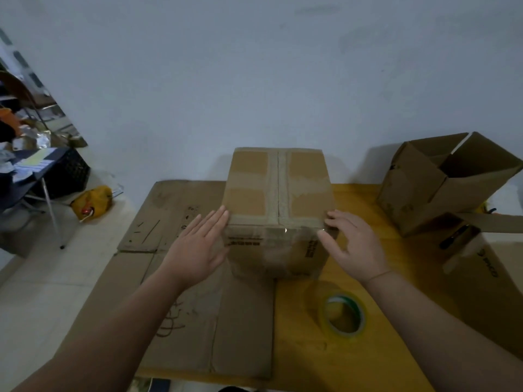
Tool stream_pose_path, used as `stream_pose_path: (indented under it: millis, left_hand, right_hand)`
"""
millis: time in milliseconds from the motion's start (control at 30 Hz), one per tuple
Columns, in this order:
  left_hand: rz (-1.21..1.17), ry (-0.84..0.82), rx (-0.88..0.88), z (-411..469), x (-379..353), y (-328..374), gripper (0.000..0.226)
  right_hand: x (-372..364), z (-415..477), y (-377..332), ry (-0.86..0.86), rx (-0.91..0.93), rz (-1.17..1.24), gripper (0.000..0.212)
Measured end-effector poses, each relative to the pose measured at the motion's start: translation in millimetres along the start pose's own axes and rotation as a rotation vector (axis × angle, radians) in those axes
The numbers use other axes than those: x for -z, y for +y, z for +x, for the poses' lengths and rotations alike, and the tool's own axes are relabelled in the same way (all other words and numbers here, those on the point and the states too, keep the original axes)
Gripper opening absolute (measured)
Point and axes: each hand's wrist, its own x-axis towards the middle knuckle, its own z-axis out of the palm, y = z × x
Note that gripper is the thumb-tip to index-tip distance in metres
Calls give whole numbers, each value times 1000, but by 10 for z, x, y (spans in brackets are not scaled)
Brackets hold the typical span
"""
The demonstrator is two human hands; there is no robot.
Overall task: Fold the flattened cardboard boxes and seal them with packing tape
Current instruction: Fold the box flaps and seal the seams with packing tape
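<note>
On the bench (297,363), the taped box (278,190) stands mid-way, your left hand (198,244) and right hand (353,246) flat against its near corners, each grip apart, fingers uncurled. You seem to be smoothing the tape (271,222); next, reach for the roll (362,314) lying near your right wrist.

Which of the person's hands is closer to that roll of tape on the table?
Right. The right hand touches the near right corner of the closed box, directly beyond the tape roll; the left hand lies against the box's left side, farther away.
</note>
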Motion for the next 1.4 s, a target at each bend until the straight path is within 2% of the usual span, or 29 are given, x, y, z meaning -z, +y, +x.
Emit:
stream_pose_path:
  millis: [67, 133, 233, 300, 467, 533, 633, 700, 767, 867, 933, 1000, 1033, 1100, 1167, 1233, 1300, 1400]
  left_hand:
    - [-159, 48, -45, 67, 85, -52, 65]
    - [-322, 71, -65, 262, 174, -38, 63]
    - [-339, -47, -168, 621, 160, -19, 47]
    - [-328, -68, -232, 741, 73, -74, 54]
    - [-47, -33, -397, 782, -79, -219, 72]
    - [87, -64, -436, 820, -72, -229, 73]
    - [182, -28, -451, 813, -55, -213, 75]
    - [206, -56, -427, 783, -9, -158, 85]
    - [274, -183, -370, 732, 78, -99, 99]
    - [209, -148, -314, 714, 212, 77, 103]
    - [136, -65, -328, 789, 245, 270, 90]
    - [116, -42, -373, 904, 230, 498, 75]
    - [96, -68, -379, 961, 212, 603, 70]
    - [44, -124, -348, 1030, 143, 730, 67]
    - [40, -130, -326, 1032, 72, 764, 68]
    - [56, -123, -304, 1015, 53, 762, 72]
    - [72, -141, -293, 1024, 45, 758, 78]
    - [106, -152, -297, 1047, 41, 767, 83]
  right_hand:
    - [-3, 146, -306, 18, -6, -132, 59]
    - [-118, 316, -662, -59, 27, -175, 54]
    - [-404, 529, -1002, -265, 68, -248, 57]
    - [-547, 587, -1030, -354, 33, -308, 63]
    - [-635, 571, -937, -382, 104, -426, 94]
    - [-663, 581, -900, -361, 156, -498, 89]
    - [-719, 583, -855, -360, 183, -593, 79]
    - [-692, 584, -904, -368, 197, -618, 86]
    - [-607, 565, -898, -439, 194, -657, 98]
    - [-361, 531, -761, -333, 149, -557, 94]
    - [-189, 502, -571, -266, 31, -485, 95]
    - [-94, 465, -364, -229, -105, -397, 82]
    - [-93, 430, -272, -229, -182, -277, 72]
    - [-136, 340, -167, -176, -297, 123, 53]
    - [-194, 271, -122, -103, -280, 309, 46]
    - [-202, 264, -76, -143, -217, 278, 54]
    - [-159, 292, -1, -253, -145, 165, 70]
    - [-94, 347, 101, -398, -45, 18, 80]
